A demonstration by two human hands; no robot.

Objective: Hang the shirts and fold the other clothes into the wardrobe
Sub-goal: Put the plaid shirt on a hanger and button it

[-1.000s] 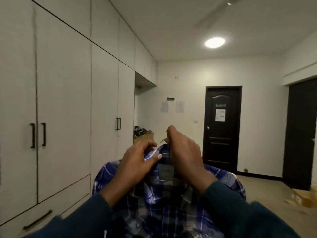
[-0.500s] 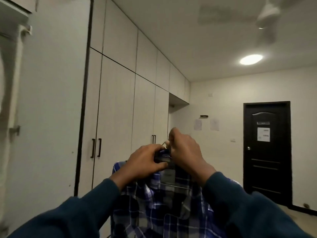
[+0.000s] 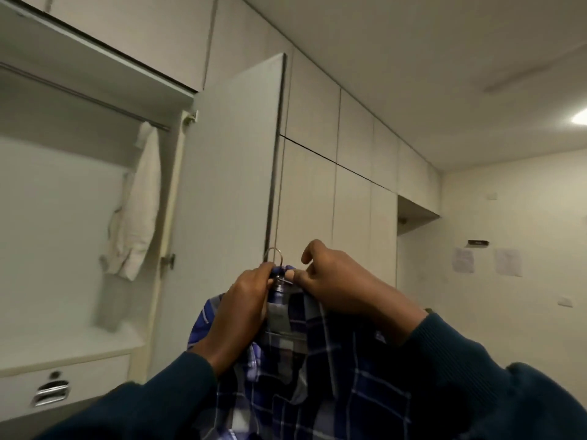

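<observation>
From the head view, the left hand [image 3: 246, 308] grips the collar of the blue plaid shirt [image 3: 305, 369] just under the metal hanger hook [image 3: 273, 257], while the right hand [image 3: 346, 287] pinches the collar beside it. The shirt hangs in front of the open wardrobe [image 3: 178, 192], below its rail [image 3: 79, 96], where a white garment [image 3: 136, 208] already hangs. To hang it well, lift by the hook's neck, turn its opening toward the rail, and keep the collar seated. The hook points up; the shirt's long axis runs downward.

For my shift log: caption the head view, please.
Both hands, left hand and right hand, grip a blue plaid shirt on its hanger beside the open wardrobe.
</observation>
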